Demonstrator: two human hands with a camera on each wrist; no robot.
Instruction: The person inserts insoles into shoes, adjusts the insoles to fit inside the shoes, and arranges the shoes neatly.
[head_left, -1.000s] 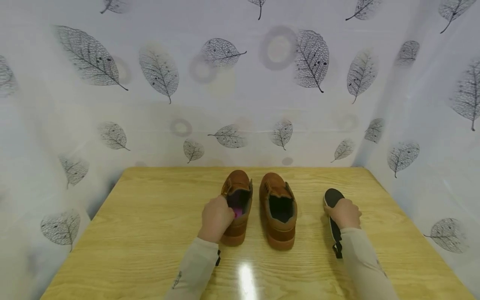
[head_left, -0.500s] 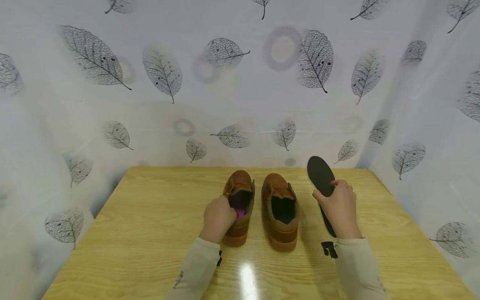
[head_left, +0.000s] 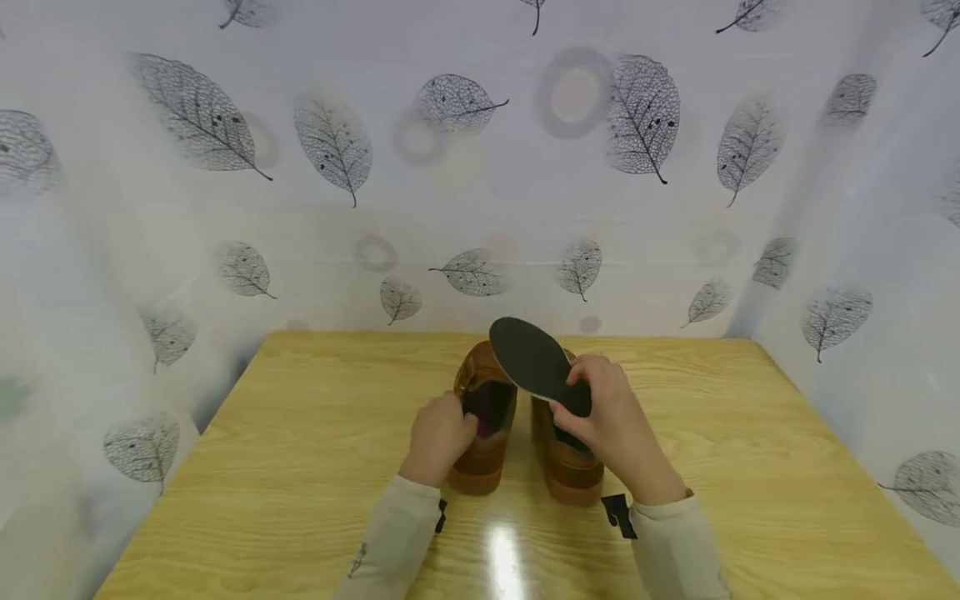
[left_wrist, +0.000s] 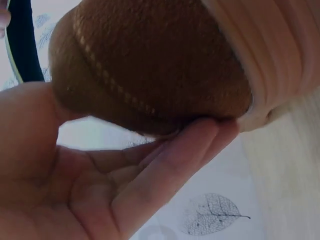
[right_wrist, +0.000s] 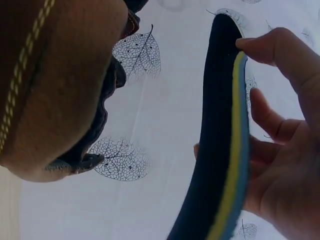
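Two brown leather shoes stand side by side on the table with toes pointing away. My left hand grips the collar of the left shoe, its thumb over the edge; the left wrist view shows the fingers under the shoe's brown side. A pinkish patch shows inside that shoe. With thumb and fingers, my right hand pinches a black insole by its edges. The insole is tilted above both shoes and covers part of the right shoe. Its yellow and blue layered edge shows in the right wrist view.
A light wood table carries the shoes. Behind it and along both sides hangs a pale sheet printed with dark leaves. A black strap sits by my right wrist.
My right hand has lifted the insole from the right part of the table and carried it left, over the shoes. My left hand has stayed on the left shoe.
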